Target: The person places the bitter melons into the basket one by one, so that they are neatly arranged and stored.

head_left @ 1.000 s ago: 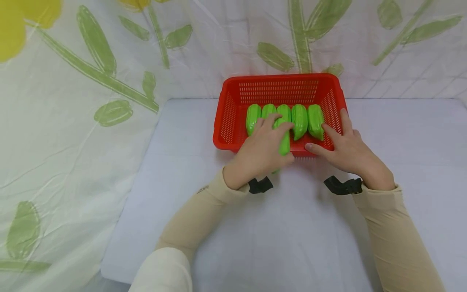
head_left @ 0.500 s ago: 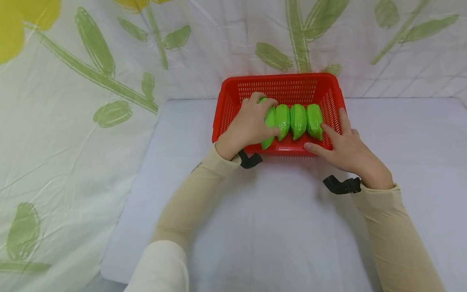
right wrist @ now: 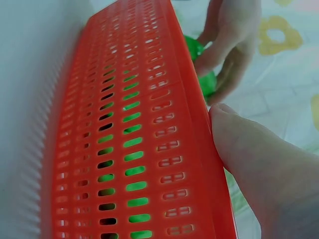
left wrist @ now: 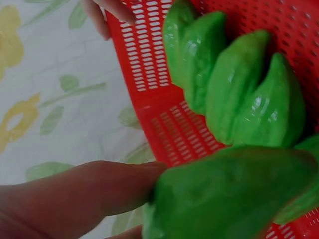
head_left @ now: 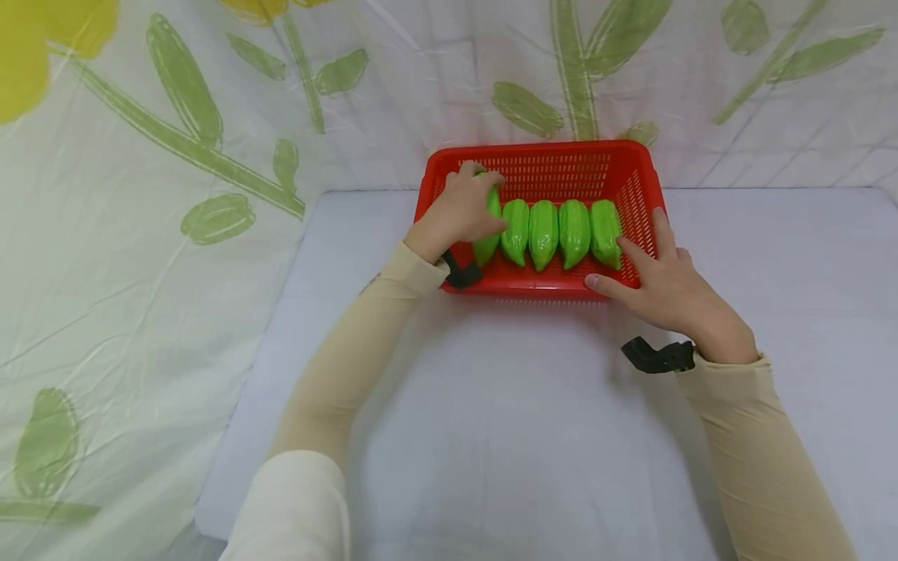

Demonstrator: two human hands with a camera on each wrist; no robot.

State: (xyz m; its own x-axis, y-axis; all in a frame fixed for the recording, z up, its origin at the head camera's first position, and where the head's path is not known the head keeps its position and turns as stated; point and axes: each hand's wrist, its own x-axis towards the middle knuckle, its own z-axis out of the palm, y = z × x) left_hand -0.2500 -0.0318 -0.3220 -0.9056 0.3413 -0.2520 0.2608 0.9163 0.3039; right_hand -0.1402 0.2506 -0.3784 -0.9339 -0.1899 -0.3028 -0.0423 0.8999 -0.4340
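Inside the red plastic basket (head_left: 540, 286), several glossy green, ridged star fruits stand in a row, one of them (head_left: 543, 234) near the middle. At the left end of the row, my left hand (head_left: 459, 206) pinches another star fruit (left wrist: 224, 194) between thumb and fingers. It overlaps one more star fruit (left wrist: 299, 199) in the left wrist view. My right hand (head_left: 673, 292) rests with spread fingers over the basket's front right corner. Its thumb (right wrist: 239, 124) lies along the front rim, and the index fingertip is right at the rightmost star fruit (head_left: 606, 234).
The basket stands at the back of a table with a pale cloth (head_left: 533, 436). Behind it hangs a white sheet (head_left: 421, 86) printed with leaves and yellow flowers. A black wrist mount (head_left: 659, 356) sticks out below the right hand.
My left hand has carried its star fruit leftward and farther back, from over the basket's front to the left end of the row. The right hand and basket have stayed put.
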